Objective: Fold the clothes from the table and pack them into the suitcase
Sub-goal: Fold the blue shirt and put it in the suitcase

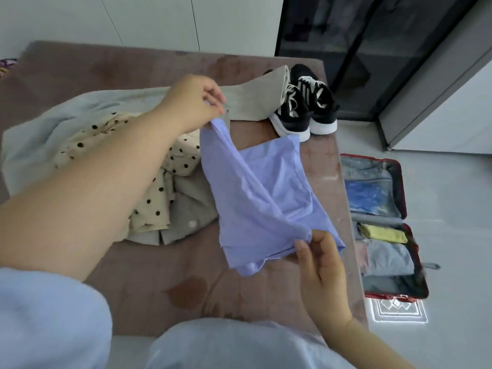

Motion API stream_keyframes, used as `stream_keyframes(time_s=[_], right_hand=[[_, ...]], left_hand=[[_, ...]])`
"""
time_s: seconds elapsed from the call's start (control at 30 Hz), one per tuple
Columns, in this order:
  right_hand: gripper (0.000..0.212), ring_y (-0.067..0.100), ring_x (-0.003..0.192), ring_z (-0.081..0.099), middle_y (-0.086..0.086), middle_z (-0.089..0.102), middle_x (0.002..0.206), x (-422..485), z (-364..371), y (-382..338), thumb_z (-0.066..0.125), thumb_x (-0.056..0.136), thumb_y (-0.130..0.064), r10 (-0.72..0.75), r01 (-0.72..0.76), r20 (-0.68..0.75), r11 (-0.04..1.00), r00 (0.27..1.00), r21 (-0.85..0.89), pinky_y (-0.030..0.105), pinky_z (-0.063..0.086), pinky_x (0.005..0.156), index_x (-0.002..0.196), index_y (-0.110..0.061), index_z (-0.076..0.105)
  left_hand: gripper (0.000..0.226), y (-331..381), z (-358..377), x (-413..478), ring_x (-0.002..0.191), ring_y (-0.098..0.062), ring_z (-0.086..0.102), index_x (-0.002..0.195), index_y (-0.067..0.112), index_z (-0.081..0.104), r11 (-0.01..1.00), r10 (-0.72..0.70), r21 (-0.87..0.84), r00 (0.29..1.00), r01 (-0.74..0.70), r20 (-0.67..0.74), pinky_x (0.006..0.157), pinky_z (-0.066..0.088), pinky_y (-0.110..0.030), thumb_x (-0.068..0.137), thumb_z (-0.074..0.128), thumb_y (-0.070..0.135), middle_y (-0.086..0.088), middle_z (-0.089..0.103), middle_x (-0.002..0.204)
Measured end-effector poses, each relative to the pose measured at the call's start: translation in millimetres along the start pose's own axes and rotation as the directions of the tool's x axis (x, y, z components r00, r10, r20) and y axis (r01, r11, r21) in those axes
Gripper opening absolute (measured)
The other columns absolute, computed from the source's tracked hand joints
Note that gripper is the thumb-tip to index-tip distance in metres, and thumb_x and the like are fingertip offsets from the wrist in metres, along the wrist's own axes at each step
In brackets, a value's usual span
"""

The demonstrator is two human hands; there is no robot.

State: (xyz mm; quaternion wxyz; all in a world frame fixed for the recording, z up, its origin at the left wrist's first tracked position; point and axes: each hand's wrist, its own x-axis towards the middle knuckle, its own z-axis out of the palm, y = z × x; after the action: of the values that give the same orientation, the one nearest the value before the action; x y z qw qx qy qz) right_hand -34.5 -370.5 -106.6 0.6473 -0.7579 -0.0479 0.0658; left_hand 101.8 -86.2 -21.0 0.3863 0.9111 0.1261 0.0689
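A lilac garment (261,198) lies partly folded on the brown table (149,278). My left hand (197,102) pinches its far corner and lifts it above the table. My right hand (319,265) pinches the near edge of the same garment. To the left sits a heap of clothes: a cream top with black dots (157,182), a grey piece (191,214) and a pale blue one (53,129). A beige garment (261,99) lies at the back. An open red suitcase (399,187) lies on the floor to the right, with folded clothes inside.
A pair of black and white sneakers (306,102) stands at the table's far right corner. Dark glass cabinet doors (359,49) rise behind. A small patterned mat (399,310) lies on the grey floor beside the suitcase.
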Motion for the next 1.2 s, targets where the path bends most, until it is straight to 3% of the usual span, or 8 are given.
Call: stream_keyframes(time_s=[0.2, 0.37, 0.57, 0.7, 0.83, 0.93, 1.1, 1.2], right_hand=[[0.010, 0.015, 0.066, 0.064, 0.009, 0.066, 0.075, 42, -73, 56, 0.046, 0.096, -0.005, 0.470, -0.470, -0.050, 0.883, 0.881, 0.020, 0.021, 0.052, 0.057, 0.096, 0.000, 0.054], [0.016, 0.026, 0.066, 0.063, 0.011, 0.069, 0.075, 61, -96, 70, 0.050, 0.089, 0.000, 0.566, -0.560, 0.041, 0.822, 0.823, -0.103, 0.040, 0.055, 0.065, 0.101, -0.010, 0.052], [0.039, 0.019, 0.094, 0.052, -0.001, 0.050, 0.106, 74, -89, 72, 0.072, 0.077, -0.032, 0.087, 0.053, 0.219, 0.823, 0.972, -0.565, 0.035, 0.048, 0.082, 0.107, -0.025, 0.050], [0.058, 0.029, 0.109, 0.042, 0.008, 0.052, 0.121, 85, -85, 96, 0.077, 0.059, -0.052, -0.164, 0.635, 0.626, 0.382, 0.762, -0.672, 0.046, 0.027, 0.099, 0.108, -0.028, 0.059], [0.015, 0.023, 0.091, 0.057, 0.001, 0.066, 0.096, 95, -92, 99, 0.055, 0.074, -0.036, -0.282, 0.674, 0.619, 0.420, 0.733, -0.608, 0.041, 0.025, 0.098, 0.073, -0.024, 0.065], [0.012, 0.011, 0.090, 0.050, -0.005, 0.066, 0.092, 98, -104, 91, 0.053, 0.079, -0.035, -0.372, 0.694, 0.596, 0.503, 0.711, -0.515, 0.037, 0.026, 0.100, 0.086, -0.026, 0.054], [0.057, 0.027, 0.097, 0.052, 0.007, 0.054, 0.114, 87, -93, 92, 0.074, 0.067, -0.024, -0.252, 0.669, 0.643, 0.487, 0.723, -0.561, 0.036, 0.046, 0.086, 0.116, -0.022, 0.044], [0.048, 0.025, 0.074, 0.060, 0.002, 0.061, 0.090, 95, -83, 89, 0.055, 0.067, -0.014, -0.241, 0.664, 0.633, 0.438, 0.736, -0.605, 0.026, 0.045, 0.052, 0.113, -0.025, 0.047]], left_hand=[[0.038, 44, 109, 15, 0.095, -0.022, 0.057, 0.129, 0.008, 0.049, 1.000, -0.023, -0.018, 0.985, 0.026, 0.171, 0.080, 0.042, -0.021, 0.092, 0.054, 0.009, -0.011, 0.054, 0.127], [0.031, 2, 135, -65, 0.110, -0.022, 0.053, 0.121, 0.007, 0.054, 0.993, -0.057, 0.114, 0.976, 0.034, 0.210, 0.086, 0.036, -0.021, 0.091, 0.057, 0.013, -0.006, 0.055, 0.123], [0.060, -35, 135, -193, 0.103, 0.000, 0.042, 0.108, 0.022, 0.052, 0.994, 0.007, 0.108, 0.990, -0.023, 0.144, 0.093, 0.029, -0.006, 0.072, 0.055, 0.070, 0.011, 0.044, 0.109], [0.046, -40, 153, -214, 0.100, -0.005, 0.042, 0.104, 0.024, 0.046, 0.965, 0.111, 0.225, 0.987, -0.135, 0.118, 0.095, 0.024, -0.005, 0.072, 0.058, 0.055, 0.008, 0.041, 0.108], [0.020, -45, 163, -207, 0.080, -0.011, 0.051, 0.095, 0.021, 0.053, 0.942, 0.142, 0.291, 0.984, -0.168, 0.109, 0.076, 0.035, -0.017, 0.080, 0.050, 0.034, 0.004, 0.057, 0.092], [0.020, -36, 156, -204, 0.071, -0.007, 0.049, 0.083, 0.015, 0.064, 0.943, 0.156, 0.276, 0.980, -0.185, 0.123, 0.069, 0.035, -0.016, 0.079, 0.048, 0.026, 0.001, 0.063, 0.077], [0.024, -24, 136, -212, 0.071, -0.004, 0.048, 0.076, 0.019, 0.066, 0.897, 0.312, 0.249, 0.923, -0.365, 0.227, 0.068, 0.034, -0.014, 0.086, 0.049, 0.033, 0.009, 0.060, 0.075], [0.011, -37, 132, -215, 0.064, -0.005, 0.051, 0.069, 0.030, 0.062, 0.807, 0.301, 0.381, 0.869, -0.452, 0.394, 0.065, 0.031, -0.016, 0.078, 0.057, 0.035, 0.016, 0.057, 0.068]])
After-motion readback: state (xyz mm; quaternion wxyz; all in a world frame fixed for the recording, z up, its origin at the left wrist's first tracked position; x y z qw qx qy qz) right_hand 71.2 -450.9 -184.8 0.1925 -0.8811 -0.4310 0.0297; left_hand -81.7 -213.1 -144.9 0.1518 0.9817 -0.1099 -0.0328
